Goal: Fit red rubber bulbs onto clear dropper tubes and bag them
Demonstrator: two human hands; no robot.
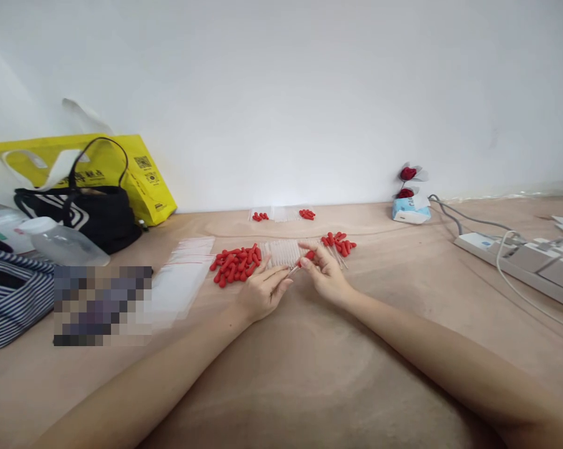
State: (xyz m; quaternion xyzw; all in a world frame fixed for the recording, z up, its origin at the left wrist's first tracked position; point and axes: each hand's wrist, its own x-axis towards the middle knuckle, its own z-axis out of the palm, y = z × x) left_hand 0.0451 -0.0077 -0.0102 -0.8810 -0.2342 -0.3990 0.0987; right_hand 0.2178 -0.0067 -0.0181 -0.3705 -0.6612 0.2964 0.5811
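Observation:
Over the middle of the table, my right hand pinches a red rubber dropper bulb. The clear dropper tube meets the bulb, and the fingers of my left hand are closed on it. Behind both hands lies a row of clear thin tubes, partly hidden by my fingers. A pile of loose red bulbs sits just left of my left hand. Beyond my right hand, several droppers with red bulbs lie together, their tubes pointing toward me.
Clear zip bags lie flat at left. Against the wall are bagged droppers. A yellow bag, black bag, plastic bottle and striped bag stand left. Right are a tissue pack and power strip with cables.

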